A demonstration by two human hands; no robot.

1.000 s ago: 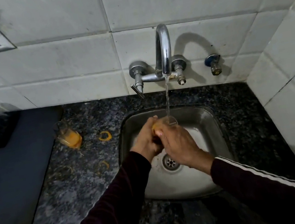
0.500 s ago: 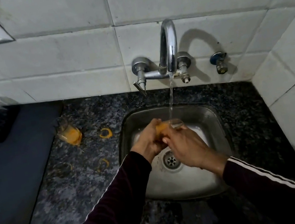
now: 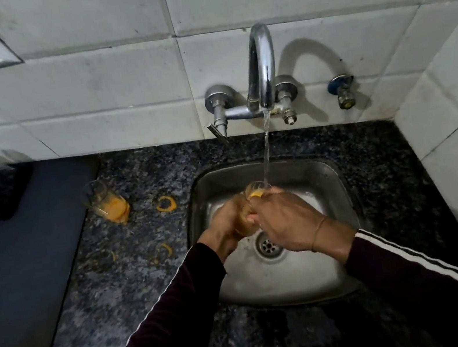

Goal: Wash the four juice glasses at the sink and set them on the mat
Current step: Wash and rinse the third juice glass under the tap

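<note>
Both my left hand (image 3: 231, 218) and right hand (image 3: 283, 218) grip the glass (image 3: 254, 194), rim under the tap (image 3: 261, 66) stream so it fills.

left hand (image 3: 226, 219), right hand (image 3: 283, 220), both hands curled, gripping

Your dark maroon sleeves (image 3: 169, 330), the right one white-striped, cross a black-grey speckled counter (image 3: 154, 278); orange residue tints the clear glass (image 3: 108, 205); dark blue mat (image 3: 18, 271); white tiles (image 3: 101, 82).
</note>
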